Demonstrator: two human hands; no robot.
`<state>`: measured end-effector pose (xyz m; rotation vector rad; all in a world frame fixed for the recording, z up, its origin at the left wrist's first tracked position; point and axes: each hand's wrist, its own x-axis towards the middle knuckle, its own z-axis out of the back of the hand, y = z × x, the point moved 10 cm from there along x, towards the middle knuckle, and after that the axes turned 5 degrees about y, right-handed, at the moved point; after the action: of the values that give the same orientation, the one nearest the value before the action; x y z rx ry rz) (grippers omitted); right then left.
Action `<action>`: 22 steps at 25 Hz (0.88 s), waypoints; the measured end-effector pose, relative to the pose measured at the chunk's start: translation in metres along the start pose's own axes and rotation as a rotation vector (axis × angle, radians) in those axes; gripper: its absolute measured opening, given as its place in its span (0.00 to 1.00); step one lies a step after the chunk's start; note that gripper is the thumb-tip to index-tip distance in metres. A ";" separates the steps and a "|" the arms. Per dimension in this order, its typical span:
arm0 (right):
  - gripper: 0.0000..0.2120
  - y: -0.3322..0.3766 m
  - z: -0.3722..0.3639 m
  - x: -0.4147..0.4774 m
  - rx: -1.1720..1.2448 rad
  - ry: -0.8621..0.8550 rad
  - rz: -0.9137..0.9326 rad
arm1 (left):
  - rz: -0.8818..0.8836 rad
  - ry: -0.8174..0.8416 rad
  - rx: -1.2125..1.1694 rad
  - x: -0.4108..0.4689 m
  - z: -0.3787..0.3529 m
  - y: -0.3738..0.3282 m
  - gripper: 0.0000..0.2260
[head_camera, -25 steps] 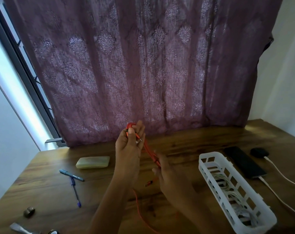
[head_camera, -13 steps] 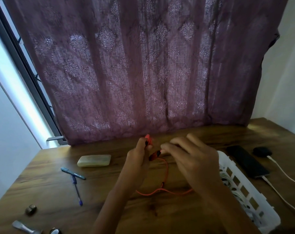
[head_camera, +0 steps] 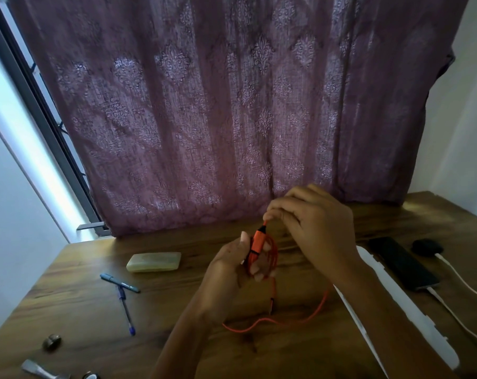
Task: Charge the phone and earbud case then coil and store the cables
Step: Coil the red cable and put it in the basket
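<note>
Your left hand (head_camera: 231, 266) is gripping the orange cable (head_camera: 272, 321) coil steady. Your right hand (head_camera: 313, 222) is pinching its strand for wrapping.

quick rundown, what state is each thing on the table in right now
orange cable, partly coiled, tail loose on table
left hand, holds the coil
right hand, pinches the cable above its plug
phone, flat, white cable plugged in
earbud case, white cable plugged in
</note>
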<state>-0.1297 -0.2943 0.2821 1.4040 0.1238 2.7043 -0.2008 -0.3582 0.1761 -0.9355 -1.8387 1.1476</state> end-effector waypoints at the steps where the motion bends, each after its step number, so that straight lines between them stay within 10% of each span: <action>1: 0.13 -0.003 -0.003 0.000 0.033 0.016 -0.029 | 0.022 0.003 -0.080 0.000 -0.002 0.001 0.18; 10: 0.16 -0.023 -0.056 -0.040 0.142 0.106 -0.202 | -0.070 -0.048 -0.571 0.004 0.000 -0.017 0.19; 19: 0.19 0.011 -0.113 -0.096 0.256 0.606 -0.307 | -0.274 -0.492 0.015 -0.003 0.066 -0.037 0.11; 22: 0.16 0.023 -0.095 -0.092 0.097 0.495 -0.175 | -0.305 -0.632 0.481 -0.014 0.081 -0.040 0.12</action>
<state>-0.1561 -0.3304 0.1558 0.6716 0.3947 2.8588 -0.2734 -0.4134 0.1848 -0.0014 -1.9386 1.7005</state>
